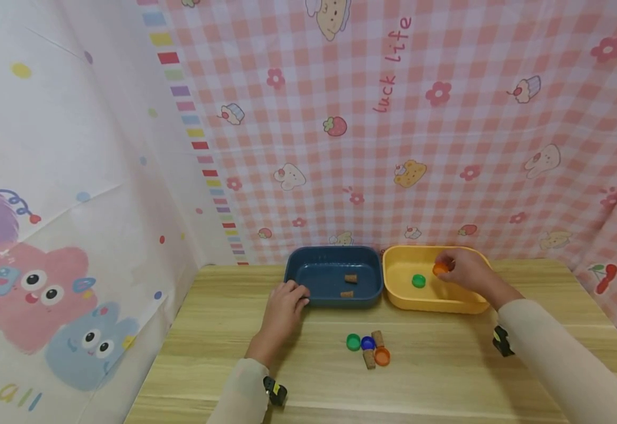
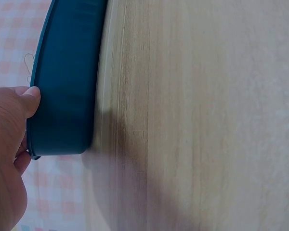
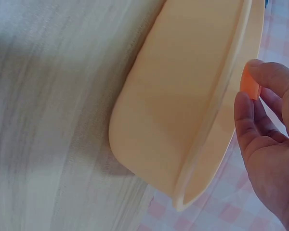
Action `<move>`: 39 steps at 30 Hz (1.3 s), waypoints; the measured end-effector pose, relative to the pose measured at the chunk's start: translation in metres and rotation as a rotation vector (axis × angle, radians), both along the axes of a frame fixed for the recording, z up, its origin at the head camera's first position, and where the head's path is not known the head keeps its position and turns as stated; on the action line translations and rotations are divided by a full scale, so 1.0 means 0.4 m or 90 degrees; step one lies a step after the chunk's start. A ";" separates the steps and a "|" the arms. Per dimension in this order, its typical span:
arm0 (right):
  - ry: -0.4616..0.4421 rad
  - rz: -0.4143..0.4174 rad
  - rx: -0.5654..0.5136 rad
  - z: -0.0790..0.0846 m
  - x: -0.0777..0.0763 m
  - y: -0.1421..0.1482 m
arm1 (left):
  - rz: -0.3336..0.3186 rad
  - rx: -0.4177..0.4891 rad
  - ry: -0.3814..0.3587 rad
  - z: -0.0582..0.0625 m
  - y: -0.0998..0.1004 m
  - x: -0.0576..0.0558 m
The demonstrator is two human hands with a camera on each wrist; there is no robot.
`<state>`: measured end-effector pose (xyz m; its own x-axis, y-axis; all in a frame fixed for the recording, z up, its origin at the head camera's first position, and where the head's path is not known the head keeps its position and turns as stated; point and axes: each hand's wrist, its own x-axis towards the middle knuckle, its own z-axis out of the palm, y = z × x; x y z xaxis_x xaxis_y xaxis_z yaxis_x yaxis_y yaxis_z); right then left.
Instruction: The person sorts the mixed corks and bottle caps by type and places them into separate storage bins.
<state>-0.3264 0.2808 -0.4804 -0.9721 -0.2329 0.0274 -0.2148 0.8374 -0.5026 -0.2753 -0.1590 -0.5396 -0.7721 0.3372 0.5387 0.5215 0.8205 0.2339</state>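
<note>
Between the thumb and fingers of my right hand [image 1: 465, 271] is an orange cap [image 3: 251, 85], held over the yellow bin [image 1: 401, 301]. A green cap [image 1: 418, 281] lies inside that bin. My left hand [image 1: 283, 311] grips the front left corner of the dark blue bin [image 2: 67, 77], its thumb against the outer wall at the rim. Two corks lie in the blue bin, one cork [image 1: 350, 278] behind the other cork [image 1: 346, 294].
On the table in front of the bins sit a green cap [image 1: 353, 342], a blue cap [image 1: 368, 343], an orange cap [image 1: 382, 356], a cork [image 1: 377, 338] and another cork [image 1: 369, 359]. A pink checked cloth [image 1: 308, 147] hangs behind the table.
</note>
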 end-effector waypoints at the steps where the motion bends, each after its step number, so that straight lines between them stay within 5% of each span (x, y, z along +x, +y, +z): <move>1: 0.003 0.001 0.002 -0.001 -0.003 0.001 | -0.001 0.000 0.001 0.000 0.000 0.000; 39: -0.036 0.016 0.056 -0.030 -0.044 0.001 | 0.003 0.005 -0.018 0.003 -0.003 0.002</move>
<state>-0.3440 0.2812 -0.4924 -0.9652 -0.2570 -0.0483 -0.2105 0.8733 -0.4395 -0.2745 -0.1601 -0.5384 -0.7885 0.3295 0.5193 0.5107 0.8212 0.2544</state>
